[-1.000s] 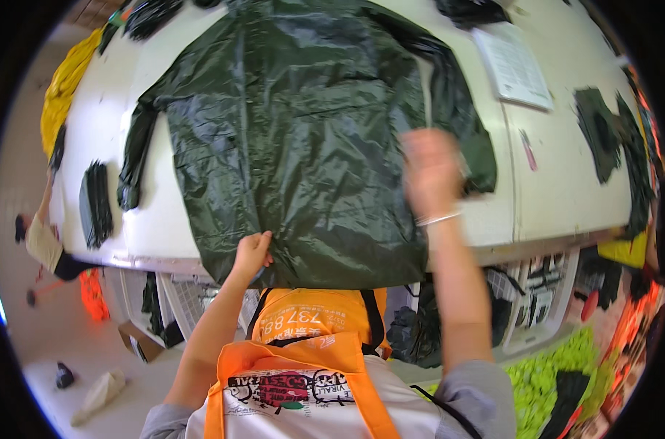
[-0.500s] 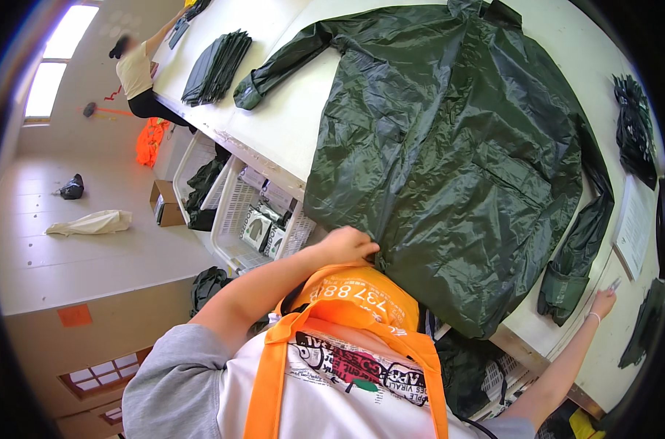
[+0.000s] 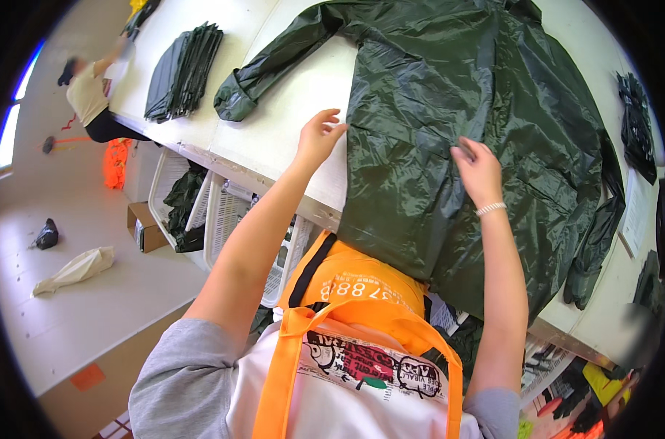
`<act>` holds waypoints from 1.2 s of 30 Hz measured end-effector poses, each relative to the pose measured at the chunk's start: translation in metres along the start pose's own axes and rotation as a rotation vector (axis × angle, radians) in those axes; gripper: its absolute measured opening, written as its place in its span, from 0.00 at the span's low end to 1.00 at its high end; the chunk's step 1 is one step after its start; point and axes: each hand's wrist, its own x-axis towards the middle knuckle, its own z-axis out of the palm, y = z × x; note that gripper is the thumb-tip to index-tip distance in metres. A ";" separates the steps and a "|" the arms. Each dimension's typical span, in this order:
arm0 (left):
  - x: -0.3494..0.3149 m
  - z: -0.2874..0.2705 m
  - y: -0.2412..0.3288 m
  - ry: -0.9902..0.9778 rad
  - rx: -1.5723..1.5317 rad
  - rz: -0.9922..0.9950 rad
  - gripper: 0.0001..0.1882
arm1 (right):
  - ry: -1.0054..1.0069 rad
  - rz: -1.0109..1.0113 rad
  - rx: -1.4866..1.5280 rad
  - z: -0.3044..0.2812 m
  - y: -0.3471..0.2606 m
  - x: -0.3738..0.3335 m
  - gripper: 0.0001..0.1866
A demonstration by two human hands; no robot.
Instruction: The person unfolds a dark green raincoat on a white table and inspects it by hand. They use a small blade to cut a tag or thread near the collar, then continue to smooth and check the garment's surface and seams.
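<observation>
A dark green raincoat with a buttoned front lies spread on the white table, its collar at the far side and its hem hanging at the near edge. My left hand hovers by the coat's left edge, its fingers apart and holding nothing. Over the coat's front placket, my right hand has its fingers closed. Something small and greyish shows between them, too blurred to name. A bracelet circles my right wrist. The coat's left sleeve stretches out across the table, with its cuff near the table edge.
A folded dark green stack lies at the far left of the white table. White baskets with packed goods stand below its edge. Dark bundles and papers lie at the right. A co-worker stands far left.
My left hand has left the coat's hem and moved up to its left edge. My right hand has come from the table's far right onto the coat's middle. The view has shifted.
</observation>
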 end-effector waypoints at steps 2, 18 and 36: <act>0.017 0.003 0.004 -0.149 -0.017 -0.046 0.18 | -0.026 0.095 -0.207 0.031 -0.012 0.014 0.18; 0.074 0.006 -0.011 -0.456 0.151 0.715 0.11 | 0.306 0.066 -0.076 0.070 -0.037 0.056 0.21; 0.070 -0.009 -0.003 -0.538 0.080 0.583 0.05 | -0.003 -0.131 -0.358 0.148 -0.079 0.009 0.12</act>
